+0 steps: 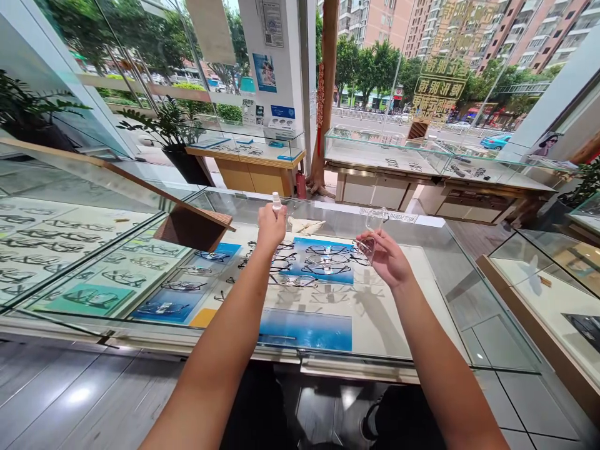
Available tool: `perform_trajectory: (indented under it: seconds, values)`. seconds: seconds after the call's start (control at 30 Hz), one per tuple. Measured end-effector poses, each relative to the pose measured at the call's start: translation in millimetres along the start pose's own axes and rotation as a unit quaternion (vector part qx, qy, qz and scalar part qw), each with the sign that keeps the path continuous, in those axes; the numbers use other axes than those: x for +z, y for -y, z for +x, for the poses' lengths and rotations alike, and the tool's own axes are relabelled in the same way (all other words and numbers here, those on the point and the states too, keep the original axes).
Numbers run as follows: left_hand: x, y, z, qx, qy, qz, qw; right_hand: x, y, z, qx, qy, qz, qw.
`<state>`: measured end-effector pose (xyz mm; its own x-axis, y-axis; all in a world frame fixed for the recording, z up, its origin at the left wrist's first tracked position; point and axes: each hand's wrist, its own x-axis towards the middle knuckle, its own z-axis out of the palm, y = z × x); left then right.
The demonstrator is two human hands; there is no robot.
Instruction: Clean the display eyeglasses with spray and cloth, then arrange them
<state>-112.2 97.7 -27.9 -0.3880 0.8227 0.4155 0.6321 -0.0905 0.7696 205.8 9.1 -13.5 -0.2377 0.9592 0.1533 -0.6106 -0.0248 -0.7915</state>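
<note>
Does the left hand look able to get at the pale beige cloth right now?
Probably yes: the cloth lies close beside the left hand, with nothing visible between them. But that hand grips a small white spray bottle, so some fingers may need freeing first.

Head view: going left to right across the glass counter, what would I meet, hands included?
Green card → orange card → left hand gripping a small white bottle → pale cloth → right hand holding glasses.
</note>
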Motion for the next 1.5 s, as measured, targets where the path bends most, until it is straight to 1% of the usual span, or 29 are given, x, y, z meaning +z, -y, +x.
perform_trajectory:
  seconds: [0.1, 0.3, 0.5, 0.63, 0.67, 0.7, 0.73, 0.8, 0.83, 0.87, 0.9, 0.97, 1.0, 1.07, 1.1, 1.13, 1.2, 1.3, 1.37, 1.5]
  values:
    - [-7, 10, 4, -0.022, -0.015, 0.057, 0.998, -2, -1, 1, 0.002, -0.004, 0.0, 1.0]
    - [-14, 18, 4, -0.098, -0.003, 0.141, 0.985, -5, -2, 2, 0.005, -0.003, 0.006, 1.0]
    - [-12, 20, 3, -0.13, 0.004, 0.159, 0.979, -5, -2, 2, 0.003, 0.001, 0.0, 1.0]
    - [-12, 17, 2, -0.153, 0.01, 0.143, 0.978, -3, -1, 0, 0.004, 0.001, -0.008, 1.0]
    - [-12, 13, 0, -0.151, -0.006, 0.136, 0.979, -2, -1, 0, 0.004, 0.0, -0.01, 1.0]
    - [-12, 9, -3, -0.138, -0.041, 0.13, 0.981, -2, -1, 0, 0.004, -0.001, -0.011, 1.0]
    - [-11, 3, -7, -0.111, -0.091, 0.125, 0.982, -1, 0, 0, 0.003, -0.003, -0.012, 1.0]
    - [-9, -11, -15, -0.027, -0.191, 0.116, 0.974, -1, 0, 0, 0.001, -0.004, -0.013, 1.0]
    - [-8, -18, -19, 0.019, -0.206, 0.113, 0.972, 0, 1, 0, 0.0, -0.004, -0.014, 1.0]
    - [-5, -24, -23, 0.063, -0.19, 0.113, 0.973, 0, 1, 0, -0.001, -0.003, -0.014, 1.0]
    - [-2, -29, -27, 0.1, -0.148, 0.118, 0.977, 1, 1, 0, -0.002, -0.002, -0.014, 1.0]
    - [7, -35, -32, 0.147, -0.023, 0.138, 0.979, 2, 2, 0, -0.004, -0.001, -0.015, 1.0]
    - [12, -34, -34, 0.153, 0.046, 0.15, 0.976, 3, 2, 0, -0.004, -0.002, -0.017, 1.0]
    - [22, -29, -36, 0.14, 0.166, 0.165, 0.962, 4, 2, 0, -0.005, -0.002, -0.02, 1.0]
    - [26, -25, -36, 0.127, 0.209, 0.17, 0.955, 4, 2, 0, -0.005, -0.001, -0.022, 1.0]
    - [30, -20, -37, 0.114, 0.24, 0.173, 0.948, 4, 2, 0, -0.004, 0.001, -0.024, 1.0]
    - [36, -12, -37, 0.097, 0.269, 0.178, 0.942, 3, 2, -1, -0.004, 0.006, -0.024, 1.0]
    - [38, -7, -38, 0.09, 0.27, 0.18, 0.941, 2, 1, 0, -0.004, 0.009, -0.026, 1.0]
    - [37, -9, -37, 0.092, 0.258, 0.181, 0.945, 1, 0, 0, -0.003, 0.009, -0.029, 1.0]
    - [30, -16, -34, 0.088, 0.212, 0.178, 0.957, 0, 0, 0, -0.005, 0.009, -0.032, 0.999]
